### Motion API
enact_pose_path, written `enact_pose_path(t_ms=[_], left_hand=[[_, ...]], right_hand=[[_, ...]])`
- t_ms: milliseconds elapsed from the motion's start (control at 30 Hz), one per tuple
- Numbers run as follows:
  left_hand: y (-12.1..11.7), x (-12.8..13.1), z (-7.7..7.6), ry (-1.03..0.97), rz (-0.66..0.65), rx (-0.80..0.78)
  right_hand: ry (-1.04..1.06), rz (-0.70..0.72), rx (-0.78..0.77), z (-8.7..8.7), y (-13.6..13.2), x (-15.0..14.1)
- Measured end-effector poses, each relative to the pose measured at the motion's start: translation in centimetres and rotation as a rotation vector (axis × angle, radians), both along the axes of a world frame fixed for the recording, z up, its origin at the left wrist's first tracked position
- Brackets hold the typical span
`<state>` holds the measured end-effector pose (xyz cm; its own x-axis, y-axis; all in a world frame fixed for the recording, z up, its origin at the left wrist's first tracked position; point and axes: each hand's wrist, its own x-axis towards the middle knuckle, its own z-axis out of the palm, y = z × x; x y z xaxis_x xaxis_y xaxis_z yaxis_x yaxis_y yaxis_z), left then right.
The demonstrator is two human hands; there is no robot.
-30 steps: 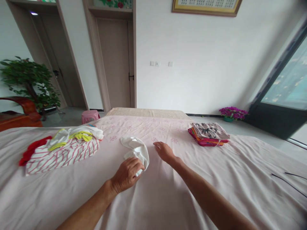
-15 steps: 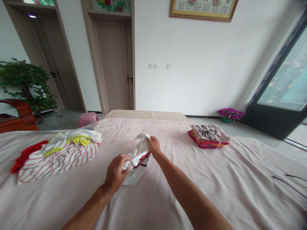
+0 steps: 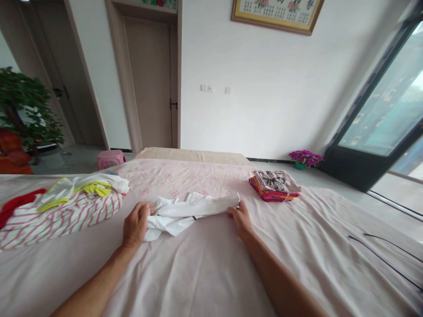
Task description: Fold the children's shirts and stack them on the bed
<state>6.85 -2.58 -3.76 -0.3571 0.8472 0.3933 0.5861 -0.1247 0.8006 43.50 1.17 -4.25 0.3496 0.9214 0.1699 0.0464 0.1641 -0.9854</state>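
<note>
With left hand (image 3: 135, 223) and right hand (image 3: 241, 218), grips white cloth (image 3: 198, 207) by both ends, facing framed picture (image 3: 277, 15) at one o'clock with mostly unreadable characters (image 3: 269, 12).

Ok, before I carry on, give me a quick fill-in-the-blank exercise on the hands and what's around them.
1. The left hand and right hand both hold the ____ cloth.
2. Of the two hands, the ____ one is nearer the folded stack.
3. The striped heap lies to the ____ of the held cloth.
4. The stool is ____ in colour.

Missing words: white; right; left; pink.
</note>
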Motion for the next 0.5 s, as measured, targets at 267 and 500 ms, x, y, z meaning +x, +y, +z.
enact_pose_path(t_ms=[267,500], left_hand=[[2.3,-3.7,-1.8,0.073,-0.162,-0.273],[1.7,-3.0,0.7,-0.089,-0.239,-0.266]], right_hand=[[-0.351,0.147,0.058,0.2,0.6,1.3],[-0.328,0.014,0.125,2.1,0.5,2.8]])
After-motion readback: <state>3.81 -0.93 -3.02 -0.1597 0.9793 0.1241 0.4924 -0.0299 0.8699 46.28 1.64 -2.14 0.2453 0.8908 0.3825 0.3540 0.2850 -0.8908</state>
